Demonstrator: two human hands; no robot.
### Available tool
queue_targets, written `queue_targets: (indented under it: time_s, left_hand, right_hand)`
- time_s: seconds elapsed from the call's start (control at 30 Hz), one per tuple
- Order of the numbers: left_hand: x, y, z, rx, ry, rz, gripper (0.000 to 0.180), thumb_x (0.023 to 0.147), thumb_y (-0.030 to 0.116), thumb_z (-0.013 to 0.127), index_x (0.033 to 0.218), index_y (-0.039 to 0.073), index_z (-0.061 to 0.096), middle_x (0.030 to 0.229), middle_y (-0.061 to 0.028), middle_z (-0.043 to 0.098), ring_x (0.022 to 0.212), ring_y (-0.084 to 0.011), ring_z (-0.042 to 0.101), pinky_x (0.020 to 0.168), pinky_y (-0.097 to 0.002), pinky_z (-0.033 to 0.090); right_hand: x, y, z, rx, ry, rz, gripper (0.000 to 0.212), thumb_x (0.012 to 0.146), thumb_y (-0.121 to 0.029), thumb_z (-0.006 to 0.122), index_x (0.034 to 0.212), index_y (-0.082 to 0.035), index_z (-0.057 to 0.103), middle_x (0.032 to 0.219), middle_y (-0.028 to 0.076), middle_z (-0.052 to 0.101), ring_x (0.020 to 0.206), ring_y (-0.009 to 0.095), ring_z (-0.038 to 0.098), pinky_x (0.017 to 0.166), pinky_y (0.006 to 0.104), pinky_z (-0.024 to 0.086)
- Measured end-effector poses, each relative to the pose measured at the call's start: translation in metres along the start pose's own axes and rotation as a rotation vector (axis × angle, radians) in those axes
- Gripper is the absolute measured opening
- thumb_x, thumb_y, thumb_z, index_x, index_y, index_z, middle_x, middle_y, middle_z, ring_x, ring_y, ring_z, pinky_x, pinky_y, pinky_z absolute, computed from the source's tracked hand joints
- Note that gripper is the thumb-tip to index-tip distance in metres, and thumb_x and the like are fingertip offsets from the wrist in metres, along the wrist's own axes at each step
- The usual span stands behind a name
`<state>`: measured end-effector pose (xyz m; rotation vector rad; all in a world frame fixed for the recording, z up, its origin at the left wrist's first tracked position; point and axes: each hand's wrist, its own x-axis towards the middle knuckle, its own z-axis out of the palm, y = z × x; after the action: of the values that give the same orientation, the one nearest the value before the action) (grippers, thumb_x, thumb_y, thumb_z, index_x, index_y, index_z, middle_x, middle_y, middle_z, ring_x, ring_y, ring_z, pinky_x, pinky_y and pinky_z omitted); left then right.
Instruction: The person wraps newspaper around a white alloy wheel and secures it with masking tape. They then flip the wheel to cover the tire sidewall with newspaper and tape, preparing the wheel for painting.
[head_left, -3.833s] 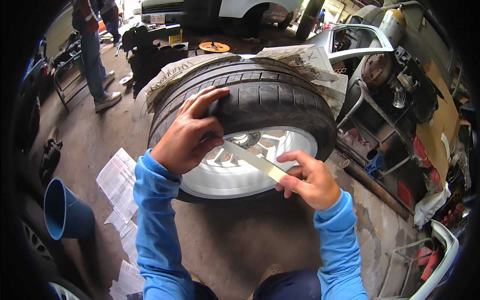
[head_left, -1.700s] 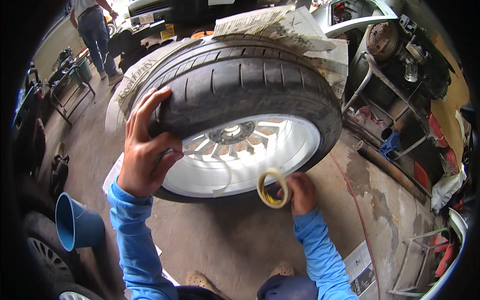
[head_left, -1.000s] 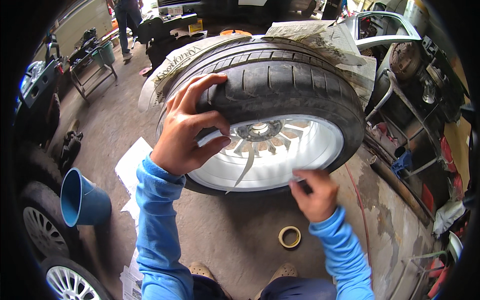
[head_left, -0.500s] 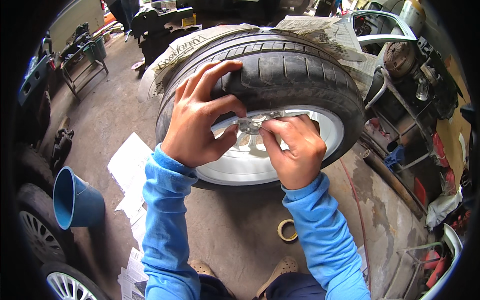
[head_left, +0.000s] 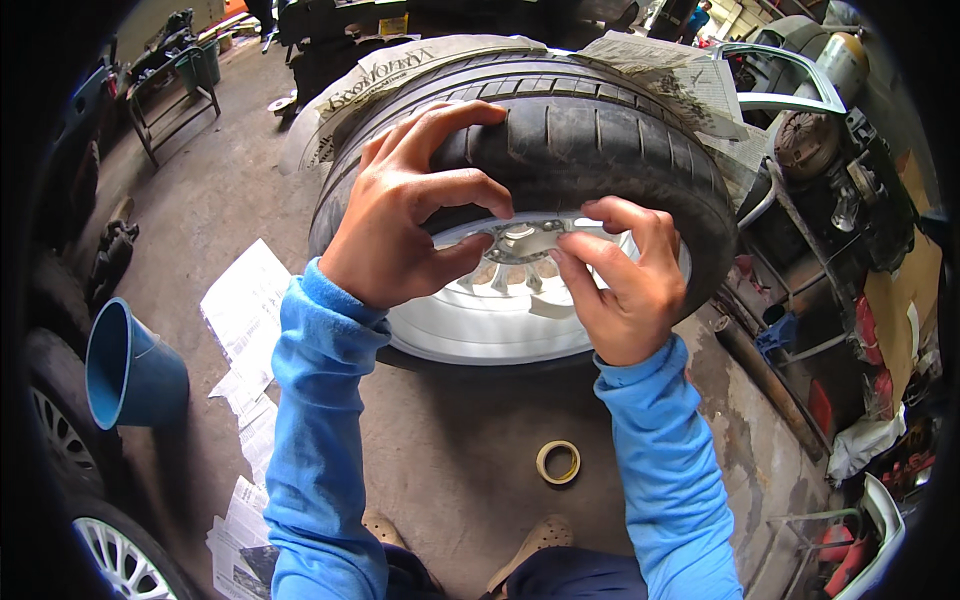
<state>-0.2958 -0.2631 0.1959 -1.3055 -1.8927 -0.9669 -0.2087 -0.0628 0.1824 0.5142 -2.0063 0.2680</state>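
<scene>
A wheel stands in front of me, with a black tyre [head_left: 600,150] and a white rim [head_left: 470,335]. My left hand [head_left: 400,215] is at the tyre's left side, fingertips by the tread, with thumb and forefinger curved apart near the rim's upper edge. Between thumb and forefinger, my right hand [head_left: 635,275] pinches a short pale strip [head_left: 537,242] that looks like tape. The strip points toward the left thumb, in front of the hub; whether it touches that thumb is hard to see.
Newspaper [head_left: 390,65] is tucked behind the tyre. A tape roll [head_left: 558,463] lies on the floor before my feet. At left are a blue bucket [head_left: 140,365], loose papers [head_left: 250,310] and another wheel [head_left: 125,560]. Car parts and a metal pipe [head_left: 770,380] crowd the right.
My right hand has drawn away to the right from the left one, its fingers lifting more open above the pinch. More of the pale strip shows between the hands.
</scene>
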Motion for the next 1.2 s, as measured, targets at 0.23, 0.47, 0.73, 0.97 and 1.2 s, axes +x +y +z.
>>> queue_targets:
  time_s: [0.23, 0.47, 0.73, 0.97, 1.2]
  left_hand:
    - [-0.003, 0.000, 0.006, 0.114, 0.033, 0.023, 0.029, 0.046, 0.012, 0.076, 0.069, 0.018, 0.061, 0.127, -0.0049, 0.050, 0.120, -0.0297, 0.044, 0.095, -0.0436, 0.034]
    - [-0.003, 0.001, 0.010, 0.194, 0.050, 0.028, 0.031, 0.040, 0.009, 0.079, 0.065, 0.015, 0.061, 0.129, -0.0055, 0.050, 0.119, -0.0300, 0.046, 0.098, -0.0423, 0.035]
    - [-0.003, 0.000, 0.014, 0.216, 0.069, 0.025, 0.024, 0.047, 0.013, 0.076, 0.067, 0.019, 0.064, 0.126, -0.0019, 0.050, 0.119, -0.0264, 0.045, 0.093, -0.0423, 0.035]
    - [-0.003, -0.002, 0.014, 0.213, 0.082, 0.028, 0.025, 0.046, 0.012, 0.077, 0.067, 0.020, 0.068, 0.125, -0.0017, 0.051, 0.118, -0.0269, 0.046, 0.095, -0.0419, 0.035]
    - [-0.002, -0.001, 0.016, 0.227, 0.095, 0.031, 0.023, 0.047, 0.012, 0.077, 0.066, 0.020, 0.067, 0.125, -0.0010, 0.051, 0.117, -0.0262, 0.047, 0.094, -0.0416, 0.036]
  right_hand:
    - [-0.011, 0.001, 0.032, -0.040, 0.146, 0.003, 0.023, 0.060, -0.007, 0.077, 0.078, -0.013, 0.065, 0.086, 0.003, 0.056, 0.078, 0.021, 0.051, 0.071, 0.0337, 0.040]
    - [-0.011, 0.001, 0.034, -0.090, 0.123, -0.035, 0.028, 0.058, -0.001, 0.077, 0.082, -0.011, 0.067, 0.084, 0.006, 0.057, 0.077, 0.023, 0.052, 0.067, 0.0329, 0.043]
    - [-0.011, 0.006, 0.030, -0.090, 0.138, -0.086, 0.030, 0.057, 0.000, 0.077, 0.082, -0.012, 0.068, 0.084, 0.005, 0.057, 0.077, 0.023, 0.052, 0.066, 0.0322, 0.043]
    - [-0.012, 0.009, 0.032, -0.096, 0.131, -0.065, 0.028, 0.057, 0.000, 0.078, 0.081, -0.012, 0.068, 0.083, 0.004, 0.056, 0.076, 0.022, 0.051, 0.066, 0.0317, 0.043]
    - [-0.010, 0.010, 0.038, -0.117, 0.131, -0.050, 0.023, 0.058, -0.005, 0.072, 0.078, -0.017, 0.068, 0.082, -0.001, 0.055, 0.076, 0.019, 0.049, 0.070, 0.0325, 0.039]
